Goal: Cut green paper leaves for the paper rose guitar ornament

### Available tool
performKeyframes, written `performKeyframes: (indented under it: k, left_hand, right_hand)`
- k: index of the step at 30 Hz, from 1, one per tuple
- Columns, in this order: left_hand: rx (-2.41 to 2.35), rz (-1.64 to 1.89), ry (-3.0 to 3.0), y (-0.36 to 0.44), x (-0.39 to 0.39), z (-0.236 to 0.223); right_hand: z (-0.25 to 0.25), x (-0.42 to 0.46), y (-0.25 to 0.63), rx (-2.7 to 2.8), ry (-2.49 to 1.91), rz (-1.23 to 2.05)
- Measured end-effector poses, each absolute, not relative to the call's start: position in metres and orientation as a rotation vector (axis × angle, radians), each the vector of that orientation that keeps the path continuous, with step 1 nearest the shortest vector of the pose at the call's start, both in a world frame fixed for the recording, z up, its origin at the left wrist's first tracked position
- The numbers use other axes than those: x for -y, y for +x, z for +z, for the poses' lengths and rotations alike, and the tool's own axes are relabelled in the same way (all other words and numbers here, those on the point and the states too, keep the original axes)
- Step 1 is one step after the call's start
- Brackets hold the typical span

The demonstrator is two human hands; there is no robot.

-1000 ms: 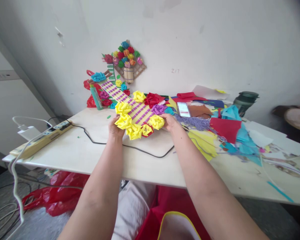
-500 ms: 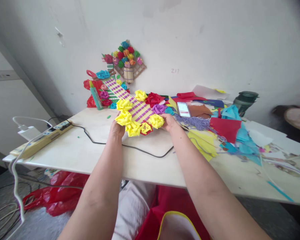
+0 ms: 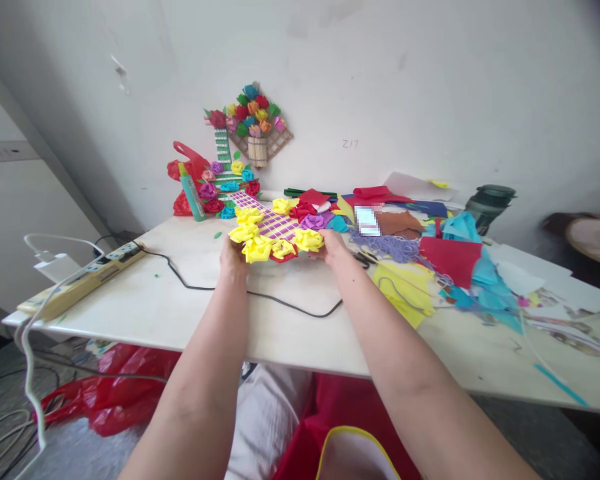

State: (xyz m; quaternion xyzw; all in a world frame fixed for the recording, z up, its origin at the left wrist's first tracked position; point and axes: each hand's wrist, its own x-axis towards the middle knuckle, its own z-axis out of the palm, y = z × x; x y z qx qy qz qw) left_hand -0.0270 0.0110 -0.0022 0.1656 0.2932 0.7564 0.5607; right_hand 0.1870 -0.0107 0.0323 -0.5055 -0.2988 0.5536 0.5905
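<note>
Both hands hold a woven craft guitar [image 3: 279, 227], a flat cream-and-purple lattice edged with several yellow crepe-paper flowers [image 3: 257, 249]. My left hand [image 3: 233, 258] is closed on its left edge, the fingertips hidden beneath the flowers. On the opposite edge my right hand [image 3: 334, 247] grips it, fingers partly hidden too. A purple paper flower [image 3: 314, 222] and a red one [image 3: 303, 211] show along its right side. The narrow neck [image 3: 245, 200] points away from me towards the wall, and the piece lies nearly flat above the table.
At the back left stand a glue bottle [image 3: 192, 193] and a green lattice craft with flowers [image 3: 223, 150]. A black cable [image 3: 290, 302] crosses the table from a power strip [image 3: 90, 273]. Coloured paper [image 3: 453, 259], purple yarn [image 3: 393, 248], a phone [image 3: 367, 221] and a dark bottle [image 3: 489, 203] lie or stand right.
The craft guitar has tilted down from a raised slant to nearly flat; its neck end dropped, uncovering the green lattice craft behind. Both hands keep their hold.
</note>
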Motion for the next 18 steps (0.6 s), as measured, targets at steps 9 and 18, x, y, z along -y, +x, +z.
performKeyframes:
  k: [9, 18]
  left_hand:
    - [-0.637, 1.718, 0.422, -0.026, 0.006, 0.007]
    - [-0.741, 1.728, 0.425, -0.034, -0.008, 0.001]
  right_hand:
    - [0.023, 0.008, 0.177, 0.764, -1.188, 1.265]
    - [0.024, 0.013, 0.171, 0.701, -1.197, 1.298]
